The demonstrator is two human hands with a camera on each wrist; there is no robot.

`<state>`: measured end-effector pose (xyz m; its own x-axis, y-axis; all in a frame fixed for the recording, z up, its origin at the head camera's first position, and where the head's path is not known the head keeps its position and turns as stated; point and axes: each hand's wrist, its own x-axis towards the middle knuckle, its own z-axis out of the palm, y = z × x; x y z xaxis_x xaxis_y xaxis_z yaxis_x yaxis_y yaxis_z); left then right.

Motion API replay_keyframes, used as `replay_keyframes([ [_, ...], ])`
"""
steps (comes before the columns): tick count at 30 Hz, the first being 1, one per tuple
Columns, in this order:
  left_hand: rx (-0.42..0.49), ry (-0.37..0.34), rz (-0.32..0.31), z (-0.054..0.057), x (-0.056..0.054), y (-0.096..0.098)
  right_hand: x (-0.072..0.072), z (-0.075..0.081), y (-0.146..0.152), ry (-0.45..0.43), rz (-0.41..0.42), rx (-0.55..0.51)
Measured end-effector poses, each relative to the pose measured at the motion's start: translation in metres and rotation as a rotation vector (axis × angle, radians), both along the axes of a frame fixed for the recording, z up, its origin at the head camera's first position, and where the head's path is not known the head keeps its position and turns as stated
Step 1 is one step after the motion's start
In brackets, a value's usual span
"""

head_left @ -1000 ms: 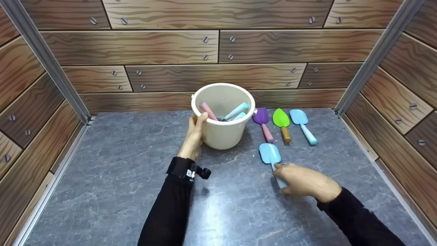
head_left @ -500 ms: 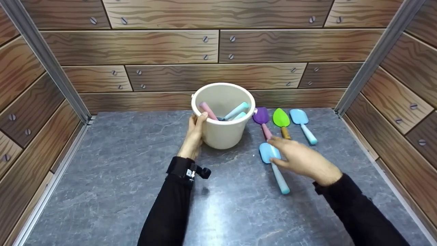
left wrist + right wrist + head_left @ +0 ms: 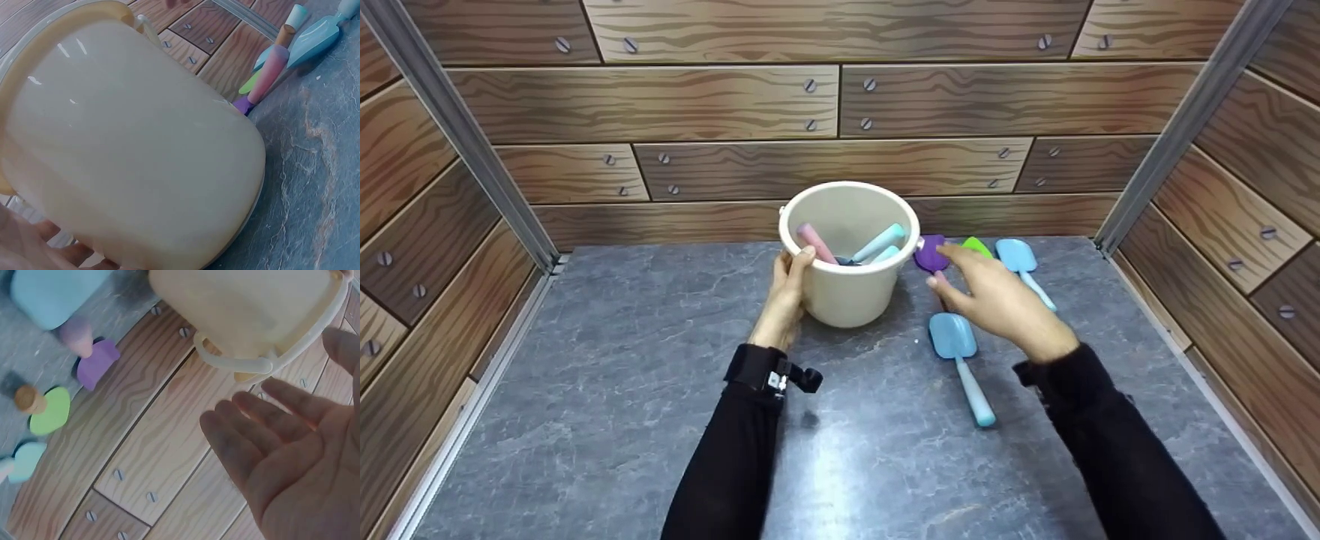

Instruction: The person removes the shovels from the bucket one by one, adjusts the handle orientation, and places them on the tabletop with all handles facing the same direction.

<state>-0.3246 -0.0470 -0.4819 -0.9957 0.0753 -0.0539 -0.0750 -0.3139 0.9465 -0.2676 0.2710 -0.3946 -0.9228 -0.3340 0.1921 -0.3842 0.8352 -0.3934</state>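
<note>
A cream bucket point(image 3: 851, 296) stands near the back wall. My left hand point(image 3: 785, 296) grips its left side, thumb at the rim and fingers against the outside wall. Inside it lean a pink handle point(image 3: 816, 244) and two light-blue handles point(image 3: 879, 244). Right of the bucket, my right hand point(image 3: 1009, 304) hovers with fingers extended and nothing held, partly covering a purple toy shovel point(image 3: 931, 253) and a green one point(image 3: 976, 246). Closer to me lies a blue toy shovel point(image 3: 952, 337). In the right wrist view, the open palm point(image 3: 298, 455) is near the bucket's handle point(image 3: 230, 360).
Another blue toy shovel point(image 3: 1016, 256) lies at the back right. Wood-patterned walls point(image 3: 735, 169) enclose the grey marbled floor point(image 3: 645, 390) at the back and both sides. Metal posts point(image 3: 1177, 127) run along the corners.
My right hand has let go of the near blue shovel's handle, risen, and moved forward toward the bucket's right side. That shovel stays on the floor. My left hand and the bucket hold still.
</note>
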Motion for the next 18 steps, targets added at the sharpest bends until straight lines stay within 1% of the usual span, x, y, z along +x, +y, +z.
replay_keyframes([
  [6,0.007,-0.007,0.01,0.001,-0.001,0.001,-0.014,0.007,-0.014,-0.034,-0.073,-0.077],
  [10,-0.002,-0.01,0.021,0.001,-0.002,0.001,-0.023,0.009,-0.023,-0.025,-0.115,-0.103],
  [14,-0.002,-0.004,0.024,0.001,-0.003,0.002,-0.031,0.008,-0.029,-0.004,-0.16,-0.15],
  [18,0.001,-0.006,0.015,0.001,-0.002,0.001,-0.037,0.005,-0.033,-0.015,-0.207,-0.181],
])
